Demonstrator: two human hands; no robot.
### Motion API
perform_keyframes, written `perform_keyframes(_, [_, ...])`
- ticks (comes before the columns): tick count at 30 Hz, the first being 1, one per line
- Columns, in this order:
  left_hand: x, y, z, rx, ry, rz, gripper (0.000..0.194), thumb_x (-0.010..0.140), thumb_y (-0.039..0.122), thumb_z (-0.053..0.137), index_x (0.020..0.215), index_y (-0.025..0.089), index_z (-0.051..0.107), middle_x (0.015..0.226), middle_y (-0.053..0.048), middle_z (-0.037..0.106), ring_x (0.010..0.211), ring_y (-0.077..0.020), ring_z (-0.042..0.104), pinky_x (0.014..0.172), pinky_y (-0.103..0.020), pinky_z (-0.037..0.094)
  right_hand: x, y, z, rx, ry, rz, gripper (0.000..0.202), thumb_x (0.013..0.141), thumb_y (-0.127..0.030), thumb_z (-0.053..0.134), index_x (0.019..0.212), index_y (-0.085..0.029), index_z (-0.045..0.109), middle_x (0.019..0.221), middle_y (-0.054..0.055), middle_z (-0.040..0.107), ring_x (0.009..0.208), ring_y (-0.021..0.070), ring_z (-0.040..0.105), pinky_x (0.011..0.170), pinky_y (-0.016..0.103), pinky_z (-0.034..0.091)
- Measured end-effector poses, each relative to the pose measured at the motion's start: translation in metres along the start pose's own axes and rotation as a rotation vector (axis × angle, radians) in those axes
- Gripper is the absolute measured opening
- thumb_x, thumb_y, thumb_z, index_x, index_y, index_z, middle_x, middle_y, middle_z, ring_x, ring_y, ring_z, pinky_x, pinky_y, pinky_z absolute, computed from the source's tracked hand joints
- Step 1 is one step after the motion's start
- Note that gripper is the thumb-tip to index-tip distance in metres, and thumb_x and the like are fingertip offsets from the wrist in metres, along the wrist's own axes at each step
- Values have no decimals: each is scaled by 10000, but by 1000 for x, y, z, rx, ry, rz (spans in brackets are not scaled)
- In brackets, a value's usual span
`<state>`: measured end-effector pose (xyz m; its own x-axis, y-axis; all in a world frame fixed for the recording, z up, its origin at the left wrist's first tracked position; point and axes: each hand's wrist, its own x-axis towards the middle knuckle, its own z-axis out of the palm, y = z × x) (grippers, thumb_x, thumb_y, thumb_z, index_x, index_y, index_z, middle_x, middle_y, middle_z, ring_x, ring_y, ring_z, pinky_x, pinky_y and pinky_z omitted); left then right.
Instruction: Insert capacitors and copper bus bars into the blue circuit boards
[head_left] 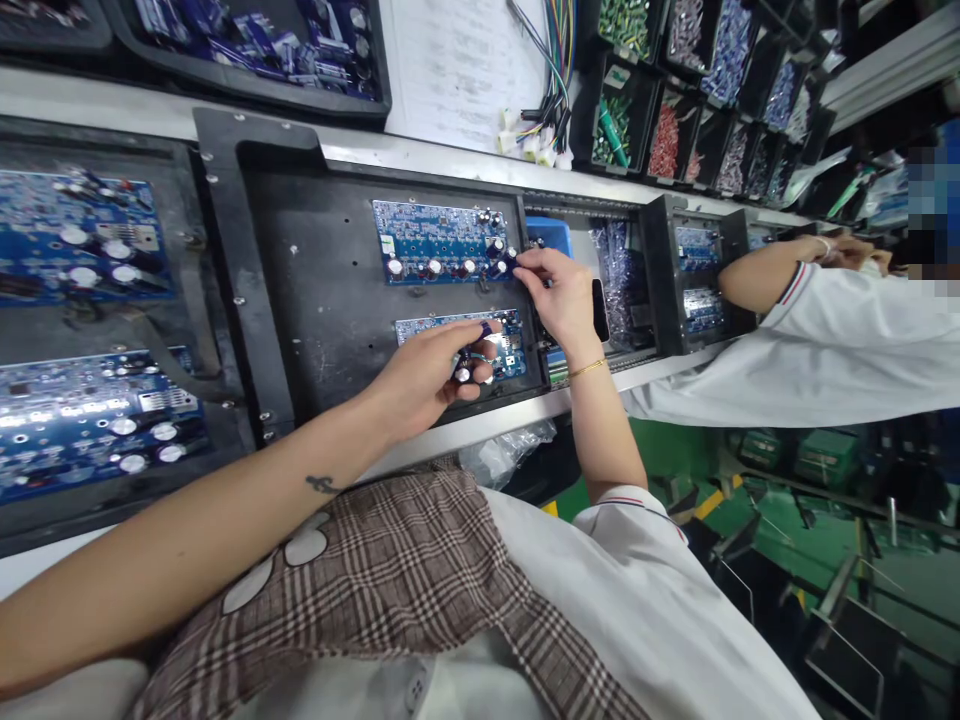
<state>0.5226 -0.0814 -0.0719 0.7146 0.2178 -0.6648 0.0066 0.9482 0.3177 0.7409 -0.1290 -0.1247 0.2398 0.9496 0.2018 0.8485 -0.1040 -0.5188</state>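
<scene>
Two blue circuit boards lie in a black tray (315, 290). My right hand (559, 295) is closed at the right edge of the upper board (442, 240), its thumb and forefinger pinched on a small dark capacitor. Round silver-topped capacitors stand along that board's lower edge. Over the lower board (514, 345) my left hand (442, 375) is curled round several dark capacitors (463, 372), one with its silver top showing. The fingers hide much of the lower board.
Further trays with blue boards (75, 235) lie left and right on the line. Behind are a bin of blue capacitors (262, 50), a paper sheet (457, 70), wires with white connectors (551, 130) and bins of small parts (664, 140). A co-worker's arm (765, 275) reaches in at right.
</scene>
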Motion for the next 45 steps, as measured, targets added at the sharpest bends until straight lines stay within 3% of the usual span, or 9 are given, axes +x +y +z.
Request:
perform_keyframes(7, [5,-3,-11,25,-31,38,144,920,174,556,987,109,665,784,-41,569,530,-49,507,371,-114,322,-1,-20,2,-113,-4,22,198,958,-239,507,982,-215,702,1079,85,707,1045,213,649,970,398,522])
perform_keyframes(12, [0,-4,-9,18,-98,51,338,899,169,586,1230,224,620,796,-18,562,524,-65,513,380,-132,342,-26,-74,-36,77,-175,31,244,964,-311,523,1169,-291,653,1190,23,672,1046,170,649,953,360,535])
perform_keyframes(15, [-11,-16,-1,-34,-118,-68,236,907,204,578,1136,179,629,773,-25,558,523,-82,528,377,-147,364,-50,-91,-51,126,-296,24,216,970,-290,513,1129,-285,659,1043,15,697,961,156,659,900,337,543])
perform_keyframes(19, [-25,-42,7,-64,-46,-318,179,911,130,494,1046,94,606,837,-97,621,604,-141,611,460,-236,499,-71,-72,-47,28,-291,65,178,966,-226,505,1062,-240,655,1014,42,680,986,173,647,911,359,533])
perform_keyframes(22, [-29,-56,8,-14,-31,-401,209,897,82,481,1073,86,593,819,-96,628,530,-107,565,410,-199,435,-74,-56,-37,-8,-319,52,191,978,-220,477,1069,-234,644,1043,51,672,1013,177,643,927,362,529])
perform_keyframes(26, [-29,-59,6,23,-66,-385,87,922,223,566,984,163,559,703,2,534,415,-48,429,326,-130,197,-72,-55,-30,-107,-346,21,212,991,-250,454,1075,-226,648,1043,58,674,990,189,652,884,360,541])
perform_keyframes(28, [-29,-56,5,21,-70,-372,144,915,287,600,883,182,507,656,39,460,406,-37,398,330,-120,165,-71,-58,-29,-157,-361,9,225,994,-252,447,1088,-213,648,1050,65,673,984,192,653,864,355,544])
perform_keyframes(34, [-27,-55,4,-107,-6,-306,16,914,169,541,927,161,547,667,31,434,454,-48,443,349,-120,251,-71,-61,-29,-232,-369,-8,247,999,-256,441,1119,-198,649,1059,78,676,954,193,661,822,348,548])
perform_keyframes(45, [-18,-56,-3,-164,50,-331,263,996,237,407,887,87,593,665,-31,527,473,-82,516,340,-156,362,-71,-53,-25,-277,-408,-127,285,1004,-257,424,1155,-150,640,1085,110,673,992,209,664,852,353,566])
